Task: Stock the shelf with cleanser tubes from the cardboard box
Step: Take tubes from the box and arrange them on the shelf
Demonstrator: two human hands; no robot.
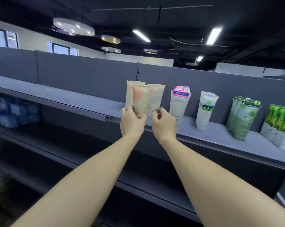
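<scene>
A pale cleanser tube with a peach patch (141, 99) stands upright at the top grey shelf (220, 133); my left hand (132, 121) grips its lower end. Behind it on the left is a row of cream tubes (129, 92). A second row of pale tubes (156, 97) stands to the right, and my right hand (164, 122) has its fingers curled at the base of that row; whether it grips a tube I cannot tell. No cardboard box is in view.
Further right on the same shelf stand white "Facial" tubes (179, 104), white tubes with a cow picture (205, 110), pale green tubes (243, 117) and bright green ones (281, 123). Blue packs (15, 110) fill a lower shelf at left. Dark shelves (146, 185) lie below.
</scene>
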